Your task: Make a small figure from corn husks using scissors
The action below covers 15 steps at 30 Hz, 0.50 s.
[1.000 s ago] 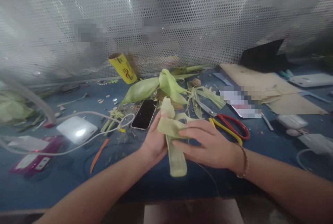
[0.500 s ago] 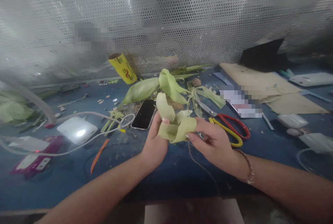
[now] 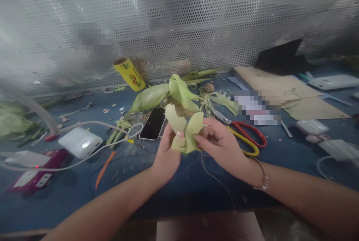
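Note:
A pale green corn husk (image 3: pixel 194 130), folded into upright petal-like strips, is between my hands in the middle of the view. My left hand (image 3: pixel 167 155) grips its left side, with the thumb pressed on the inner face. With thumb and fingers, my right hand (image 3: pixel 220 142) pinches the right strip. A thin string (image 3: pixel 214 176) hangs below the husk toward the table's front edge. Behind it lie larger green husks (image 3: pixel 179 91). Scissors (image 3: pixel 248 134) with red and yellow handles rest just past my right hand. Left of the husk lies a dark-screened phone (image 3: pixel 153 123).
A yellow tube (image 3: pixel 129 74) leans near the perforated metal panel (image 3: pixel 196 17). At left are a white charger box (image 3: pixel 80 142), a cable and a purple power strip (image 3: pixel 39 173). Brown cardboard (image 3: pixel 277 82) and white adapters (image 3: pixel 335 147) lie at right. An orange strip (image 3: pixel 105 170) is at front left.
The right strip of the husk, looped outward before, now stands upright with its tip raised. My right hand has shifted slightly left and up with it. My left hand keeps its grip.

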Motion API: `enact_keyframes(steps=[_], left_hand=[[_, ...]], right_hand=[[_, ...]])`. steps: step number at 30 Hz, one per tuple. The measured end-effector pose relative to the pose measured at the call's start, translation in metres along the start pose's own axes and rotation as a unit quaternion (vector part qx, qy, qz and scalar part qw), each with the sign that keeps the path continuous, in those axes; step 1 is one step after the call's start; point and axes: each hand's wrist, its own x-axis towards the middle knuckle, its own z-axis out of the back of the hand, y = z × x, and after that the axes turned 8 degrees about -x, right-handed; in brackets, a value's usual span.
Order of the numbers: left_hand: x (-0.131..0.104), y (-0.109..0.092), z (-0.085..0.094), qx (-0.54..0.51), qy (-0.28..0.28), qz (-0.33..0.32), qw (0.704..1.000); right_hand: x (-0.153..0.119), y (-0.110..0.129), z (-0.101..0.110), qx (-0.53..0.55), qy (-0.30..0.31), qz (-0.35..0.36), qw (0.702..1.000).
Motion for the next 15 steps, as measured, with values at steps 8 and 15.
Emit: enact_keyframes(steps=[8,15], left_hand=[[0.003,-0.006,-0.005,0.034,-0.011,-0.034,0.999],[0.004,-0.011,-0.008,0.058,-0.027,0.041,0.997]], right_hand=[[0.004,0.0,0.0,0.041,0.026,-0.068,0.996],[0.005,-0.003,0.004,-0.016,0.064,-0.036,0.997]])
